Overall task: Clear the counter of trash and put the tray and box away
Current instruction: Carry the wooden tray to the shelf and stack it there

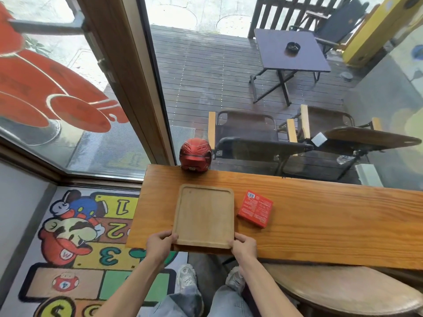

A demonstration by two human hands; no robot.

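A light wooden tray [204, 216] with a raised rim lies on the orange-brown wooden counter [320, 220], its near edge at the counter's front edge. My left hand [160, 244] grips the tray's near left corner and my right hand [243, 247] grips its near right corner. The tray holds nothing. A small red box [255, 212] with white print lies flat on the counter just right of the tray, apart from it and from both hands.
A red toy helmet [195, 157] sits at the counter's far edge by the window glass. A round wooden stool [343, 291] stands under the counter at right. A colourful cartoon rug [75, 248] covers the floor at left. Chairs and tables stand outside.
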